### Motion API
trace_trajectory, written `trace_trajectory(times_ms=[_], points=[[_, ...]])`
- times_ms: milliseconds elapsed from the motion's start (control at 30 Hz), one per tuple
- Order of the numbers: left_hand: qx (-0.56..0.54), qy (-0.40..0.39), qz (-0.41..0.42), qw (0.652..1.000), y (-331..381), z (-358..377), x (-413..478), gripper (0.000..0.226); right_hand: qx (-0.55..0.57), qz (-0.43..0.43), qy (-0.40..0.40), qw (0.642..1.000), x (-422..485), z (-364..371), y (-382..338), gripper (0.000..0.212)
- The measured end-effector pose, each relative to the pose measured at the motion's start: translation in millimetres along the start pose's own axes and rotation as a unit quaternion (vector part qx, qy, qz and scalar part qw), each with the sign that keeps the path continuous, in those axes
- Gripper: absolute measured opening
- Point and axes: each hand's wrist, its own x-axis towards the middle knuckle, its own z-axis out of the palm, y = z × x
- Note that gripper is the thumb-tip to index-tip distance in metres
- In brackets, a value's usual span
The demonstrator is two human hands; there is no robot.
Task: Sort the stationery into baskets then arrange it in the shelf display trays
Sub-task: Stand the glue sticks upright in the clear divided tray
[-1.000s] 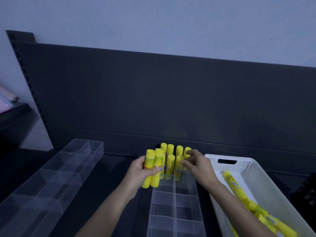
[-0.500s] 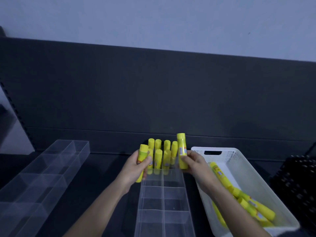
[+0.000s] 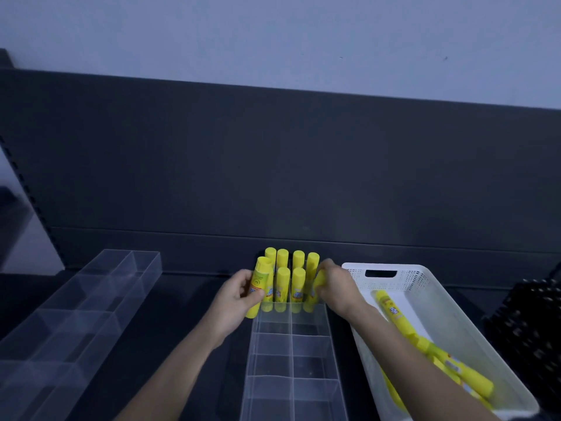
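Several yellow glue sticks stand upright in the far compartments of a clear divided display tray in front of me. My left hand grips one yellow glue stick at the tray's far left corner, tilted slightly. My right hand is closed around another glue stick at the tray's far right corner, mostly hiding it. A white perforated basket to the right holds several more glue sticks lying down.
A second clear divided tray lies at the left on the dark shelf. The dark back panel rises right behind the trays. A black slotted object sits at the far right.
My right hand has lowered its raised glue stick down into the far right of the tray. My left hand stays on its stick at the left corner.
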Motion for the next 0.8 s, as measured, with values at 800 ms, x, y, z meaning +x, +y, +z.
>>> trace_trajectory(times_ms=[800], points=[[-0.082, 0.052, 0.035, 0.995, 15.0, -1.3, -5.8, 0.032, 0.308, -0.041, 0.013, 0.950, -43.9, -3.3, -21.2, 0.006]])
